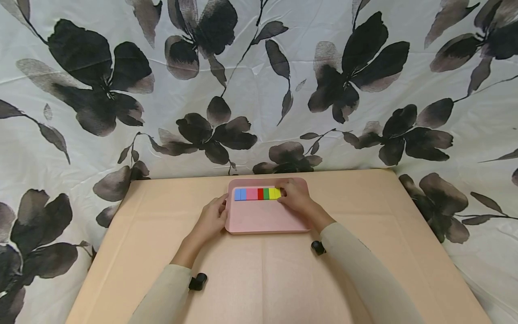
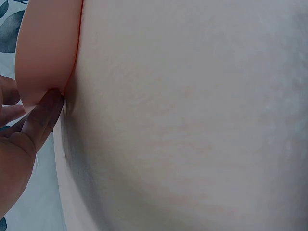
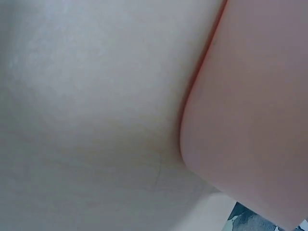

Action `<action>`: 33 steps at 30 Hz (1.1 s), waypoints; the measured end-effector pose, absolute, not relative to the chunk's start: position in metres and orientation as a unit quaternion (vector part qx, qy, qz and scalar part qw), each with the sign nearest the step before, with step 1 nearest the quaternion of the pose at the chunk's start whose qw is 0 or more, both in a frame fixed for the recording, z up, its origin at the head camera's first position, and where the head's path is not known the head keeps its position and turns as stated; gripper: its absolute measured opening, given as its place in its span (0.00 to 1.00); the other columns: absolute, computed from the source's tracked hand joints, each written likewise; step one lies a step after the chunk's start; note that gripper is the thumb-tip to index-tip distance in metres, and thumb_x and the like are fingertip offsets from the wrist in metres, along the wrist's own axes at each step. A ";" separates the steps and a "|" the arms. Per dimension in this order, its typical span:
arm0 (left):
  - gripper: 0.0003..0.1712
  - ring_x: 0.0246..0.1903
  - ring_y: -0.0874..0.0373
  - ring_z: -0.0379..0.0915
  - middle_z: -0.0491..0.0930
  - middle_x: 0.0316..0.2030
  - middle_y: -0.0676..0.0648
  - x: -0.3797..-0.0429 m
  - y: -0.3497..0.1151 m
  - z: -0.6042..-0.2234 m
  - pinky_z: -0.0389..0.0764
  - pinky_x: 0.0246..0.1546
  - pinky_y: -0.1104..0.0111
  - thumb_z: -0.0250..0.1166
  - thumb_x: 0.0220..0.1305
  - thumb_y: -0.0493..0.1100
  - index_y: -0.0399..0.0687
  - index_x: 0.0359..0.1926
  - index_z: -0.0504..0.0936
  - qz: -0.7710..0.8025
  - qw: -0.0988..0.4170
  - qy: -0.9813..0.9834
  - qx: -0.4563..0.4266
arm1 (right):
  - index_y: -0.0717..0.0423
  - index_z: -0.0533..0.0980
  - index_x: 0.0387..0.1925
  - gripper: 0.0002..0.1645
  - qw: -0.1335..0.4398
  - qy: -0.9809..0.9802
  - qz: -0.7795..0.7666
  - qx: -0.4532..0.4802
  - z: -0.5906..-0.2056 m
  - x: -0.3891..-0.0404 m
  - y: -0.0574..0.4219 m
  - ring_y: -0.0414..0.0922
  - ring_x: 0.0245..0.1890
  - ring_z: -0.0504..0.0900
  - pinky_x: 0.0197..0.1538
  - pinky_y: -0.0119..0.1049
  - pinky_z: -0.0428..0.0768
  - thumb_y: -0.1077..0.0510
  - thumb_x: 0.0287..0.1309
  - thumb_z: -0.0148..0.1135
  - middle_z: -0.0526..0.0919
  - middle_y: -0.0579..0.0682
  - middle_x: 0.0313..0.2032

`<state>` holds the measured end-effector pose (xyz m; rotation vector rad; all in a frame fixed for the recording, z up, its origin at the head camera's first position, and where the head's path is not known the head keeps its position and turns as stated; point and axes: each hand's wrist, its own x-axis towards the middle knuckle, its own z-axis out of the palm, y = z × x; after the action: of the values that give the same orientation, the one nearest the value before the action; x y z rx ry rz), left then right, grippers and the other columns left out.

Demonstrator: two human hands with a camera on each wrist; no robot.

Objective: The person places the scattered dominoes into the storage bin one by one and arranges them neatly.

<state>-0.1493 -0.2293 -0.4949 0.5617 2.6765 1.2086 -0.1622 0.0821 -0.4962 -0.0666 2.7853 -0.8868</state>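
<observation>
A pink tray (image 1: pixel 265 218) lies near the far edge of the table. Along its upper part runs a straight row of several small coloured blocks: blue (image 1: pixel 240 194), pink (image 1: pixel 252 194), red (image 1: pixel 261 194), green (image 1: pixel 266 194) and yellow (image 1: pixel 272 193). My left hand (image 1: pixel 213 212) holds the tray's left side; in the left wrist view, its fingers (image 2: pixel 44 113) meet the tray wall (image 2: pixel 48 43). At the row's right end, my right hand (image 1: pixel 294 196) reaches over the tray and pinches the last yellow block, which it partly covers. The right wrist view shows only the tray's corner (image 3: pixel 245 125), not the hand.
The tray stands on a beige table (image 1: pixel 263 279). Behind the table's far edge hangs a white cloth (image 1: pixel 283 148) with dark flowers. Small black cameras (image 1: pixel 198 281) sit at both wrists.
</observation>
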 end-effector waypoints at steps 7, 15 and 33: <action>0.32 0.43 0.51 0.81 0.80 0.48 0.38 -0.149 -0.229 -0.495 0.81 0.42 0.63 0.60 0.70 0.32 0.34 0.74 0.68 0.401 0.072 0.894 0.188 | 0.55 0.79 0.62 0.28 0.110 0.946 -0.305 -0.023 -0.497 -0.162 0.082 0.48 0.49 0.72 0.46 0.34 0.76 0.59 0.61 0.74 0.75 0.53 0.41; 0.32 0.43 0.51 0.81 0.81 0.48 0.38 -0.149 -0.229 -0.494 0.81 0.42 0.63 0.60 0.70 0.32 0.34 0.73 0.68 0.400 0.069 0.895 0.186 | 0.56 0.79 0.61 0.27 0.108 0.943 -0.312 -0.029 -0.497 -0.163 0.082 0.48 0.48 0.72 0.45 0.36 0.74 0.59 0.61 0.74 0.75 0.53 0.40; 0.32 0.45 0.49 0.82 0.81 0.49 0.38 -0.147 -0.229 -0.496 0.83 0.44 0.61 0.60 0.69 0.31 0.34 0.73 0.68 0.406 0.068 0.893 0.183 | 0.58 0.78 0.60 0.27 0.112 0.935 -0.332 -0.049 -0.496 -0.162 0.086 0.50 0.48 0.72 0.46 0.37 0.74 0.61 0.60 0.74 0.73 0.54 0.42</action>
<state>-0.1471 -0.2285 -0.4964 0.5523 2.6889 1.2225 -0.1623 0.0858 -0.4956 -0.1434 2.7458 -0.9750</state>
